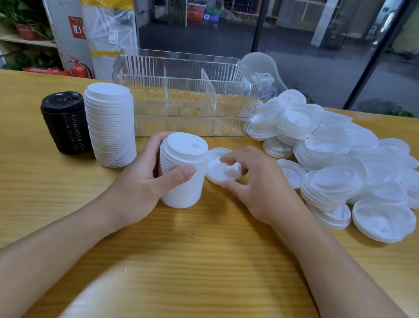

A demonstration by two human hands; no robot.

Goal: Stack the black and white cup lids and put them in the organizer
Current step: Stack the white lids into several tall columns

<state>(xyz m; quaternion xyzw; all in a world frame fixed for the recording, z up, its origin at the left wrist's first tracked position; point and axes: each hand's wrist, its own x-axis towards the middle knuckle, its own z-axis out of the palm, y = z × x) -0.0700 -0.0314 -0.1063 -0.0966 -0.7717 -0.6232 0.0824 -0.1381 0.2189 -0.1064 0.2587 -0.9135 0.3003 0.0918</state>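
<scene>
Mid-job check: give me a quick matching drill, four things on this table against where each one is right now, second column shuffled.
Things
1. black lid stack
2. short white lid stack
3. single white lid
4. organizer

Places
A. under the right hand's fingertips
B. behind both hands
C. gripped by the left hand
D. far left, beside the tall white lid stack

Pairs: 1-D, 2-C, 3-A, 4-B

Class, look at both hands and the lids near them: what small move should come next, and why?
Probably lift the single white lid and set it on the short white stack. The right hand already pinches that lid beside the stack, the left hand grips the stack upright, and the clear organizer holds no lids yet.
</scene>
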